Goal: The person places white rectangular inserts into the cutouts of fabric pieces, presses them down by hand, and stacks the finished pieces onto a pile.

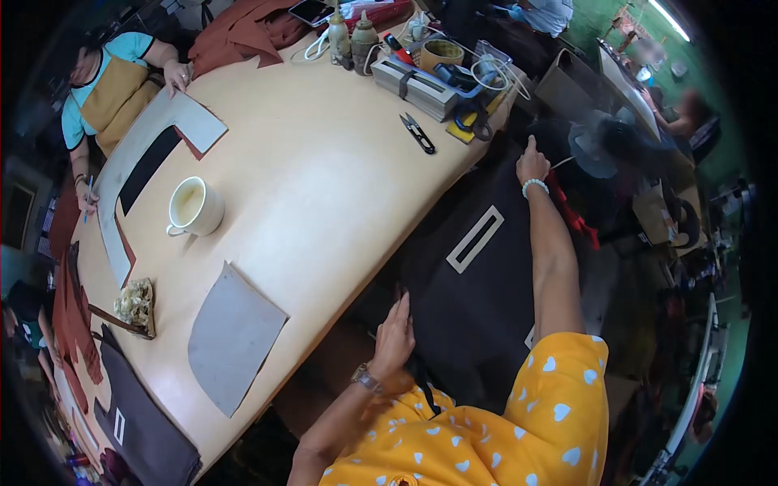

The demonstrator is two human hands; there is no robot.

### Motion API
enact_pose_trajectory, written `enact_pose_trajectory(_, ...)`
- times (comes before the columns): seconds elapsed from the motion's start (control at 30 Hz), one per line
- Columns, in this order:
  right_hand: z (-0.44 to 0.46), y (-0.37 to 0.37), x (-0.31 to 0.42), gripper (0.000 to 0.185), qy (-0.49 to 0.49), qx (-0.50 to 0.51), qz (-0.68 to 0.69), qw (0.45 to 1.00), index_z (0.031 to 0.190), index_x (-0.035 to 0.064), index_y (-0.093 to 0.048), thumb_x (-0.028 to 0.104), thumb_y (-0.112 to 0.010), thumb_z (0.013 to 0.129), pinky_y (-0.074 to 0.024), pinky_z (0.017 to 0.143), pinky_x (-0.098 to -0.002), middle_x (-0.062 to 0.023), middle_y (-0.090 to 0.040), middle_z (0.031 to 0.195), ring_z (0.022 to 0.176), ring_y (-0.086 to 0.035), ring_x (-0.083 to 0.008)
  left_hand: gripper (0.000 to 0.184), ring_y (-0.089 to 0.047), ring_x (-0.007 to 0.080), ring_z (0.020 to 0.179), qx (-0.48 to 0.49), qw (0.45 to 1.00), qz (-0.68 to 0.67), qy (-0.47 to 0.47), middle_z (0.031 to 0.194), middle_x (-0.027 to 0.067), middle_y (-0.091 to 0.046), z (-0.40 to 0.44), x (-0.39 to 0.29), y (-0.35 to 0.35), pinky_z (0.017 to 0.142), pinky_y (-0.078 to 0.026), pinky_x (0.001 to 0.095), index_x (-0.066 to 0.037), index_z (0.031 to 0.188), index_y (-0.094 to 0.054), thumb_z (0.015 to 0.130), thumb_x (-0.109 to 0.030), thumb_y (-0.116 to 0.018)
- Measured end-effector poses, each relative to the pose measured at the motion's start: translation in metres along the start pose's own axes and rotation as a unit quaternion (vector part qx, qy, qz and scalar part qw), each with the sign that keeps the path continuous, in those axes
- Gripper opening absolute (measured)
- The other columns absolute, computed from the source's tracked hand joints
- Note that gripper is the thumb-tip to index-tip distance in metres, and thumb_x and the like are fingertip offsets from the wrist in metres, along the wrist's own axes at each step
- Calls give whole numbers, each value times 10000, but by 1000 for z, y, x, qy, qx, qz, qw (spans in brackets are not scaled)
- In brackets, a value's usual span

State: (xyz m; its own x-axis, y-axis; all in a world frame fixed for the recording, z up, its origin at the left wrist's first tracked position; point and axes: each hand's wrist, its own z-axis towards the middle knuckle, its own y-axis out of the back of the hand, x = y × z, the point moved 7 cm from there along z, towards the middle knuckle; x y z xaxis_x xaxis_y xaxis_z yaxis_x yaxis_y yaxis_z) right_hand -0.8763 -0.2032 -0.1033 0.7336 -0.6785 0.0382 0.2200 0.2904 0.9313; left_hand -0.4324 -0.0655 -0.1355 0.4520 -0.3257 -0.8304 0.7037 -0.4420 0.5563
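A dark fabric or leather piece point(438, 324) hangs beside the table edge, between my two hands. A pale rectangular frame point(475, 240) lies on its surface. My left hand point(395, 336), with a watch at the wrist, is at the piece's near left edge, fingers pressed together at it. My right hand point(532, 164), wearing a beaded bracelet, is at the far right corner, closed on the edge with one finger pointing up. Part of a second pale frame point(530, 337) shows beside my right sleeve.
The table point(324, 202) bears a cup point(196, 206), a grey curved panel point(235, 340), snips point(417, 134), bottles and a tool box point(415, 87). A person point(121, 89) at the far left handles a large template point(130, 182). Dark folded material point(150, 421) lies near left.
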Motion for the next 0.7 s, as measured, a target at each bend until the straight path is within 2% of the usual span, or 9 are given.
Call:
enact_pose_trajectory(0.07, 6, -7, 9, 515, -10, 5, -1, 1000, 1301, 81, -397, 96, -526, 802, -447, 761, -437, -149, -666, 834, 820, -636, -319, 548, -520, 441, 1013, 16, 1000, -14, 13, 1352, 284, -332, 4, 7, -2, 818, -482, 430, -3, 1354, -301, 826, 11, -449)
enact_pose_trajectory(0.17, 5, -18, 21, 579, -41, 52, 21, 998, 1358, 72, -305, 98, -512, 819, -420, 814, -441, -166, -659, 885, 919, -612, -328, 583, -479, 442, 1083, -43, 998, 3, -44, 1393, 311, -230, 8, 9, 2, 861, -461, 433, -20, 1376, -270, 824, 12, -454)
enact_pose_trajectory(0.27, -8, -23, 29, 681, -49, 19, 21, 998, 1409, 74, -185, 109, -525, 821, -379, 862, -458, -193, -622, 1019, 1042, -554, -337, 624, -445, 426, 1150, -11, 996, -56, 68, 1425, 283, -204, 0, 19, 5, 854, -458, 409, -38, 1386, -275, 815, -44, -525)
enact_pose_trajectory(0.3, -15, -24, 31, 757, -52, 23, 37, 998, 1416, 27, -106, 130, -553, 814, -341, 915, -489, -193, -543, 1181, 1125, -488, -353, 641, -460, 428, 1133, 4, 994, -56, 88, 1421, 282, -219, -6, 18, 9, 847, -459, 410, -50, 1393, -263, 815, -65, -540)
enact_pose_trajectory(0.37, -27, -29, 24, 794, -106, -5, 66, 992, 1403, -21, -99, 132, -584, 792, -335, 937, -494, -207, -503, 1225, 1129, -480, -361, 679, -491, 432, 1099, 30, 990, -58, 129, 1412, 279, -248, -17, 19, 18, 832, -463, 413, -74, 1407, -240, 815, -108, -572)
enact_pose_trajectory(0.47, -54, -2, 33, 848, -170, 46, 165, 970, 1376, -98, -83, 123, -623, 761, -318, 986, -480, -263, -451, 1253, 1165, -438, -381, 709, -486, 414, 1118, 209, 948, -56, 235, 1400, 259, -290, -48, 46, 5, 825, -463, 413, -90, 1413, -229, 818, -179, -604)
enact_pose_trajectory(0.5, -63, 3, 39, 855, -134, -22, 182, 974, 1375, -102, -85, 116, -632, 755, -317, 994, -465, -279, -442, 1248, 1173, -427, -388, 687, -446, 380, 1181, 197, 955, -16, 222, 1378, 227, -345, -56, 45, 10, 861, -464, 404, -95, 1406, -250, 834, -229, -605)
enact_pose_trajectory(0.6, -92, 29, 57, 838, -23, -178, 294, 939, 1373, -115, -79, 105, -630, 780, -291, 1029, -425, -290, -403, 1280, 1199, -400, -399, 647, -407, 351, 1227, 91, 989, -70, 97, 1367, 210, -372, -70, 11, 43, 920, -449, 395, -85, 1393, -273, 852, -251, -585)
enact_pose_trajectory(0.7, -146, 102, 120, 793, 75, -214, 387, 894, 1395, -77, -57, 101, -592, 837, -230, 1071, -410, -251, -355, 1350, 1262, -344, -362, 600, -431, 342, 1211, 70, 991, -110, 36, 1349, 187, -407, -86, -14, 68, 951, -435, 384, -84, 1370, -324, 854, -239, -589)
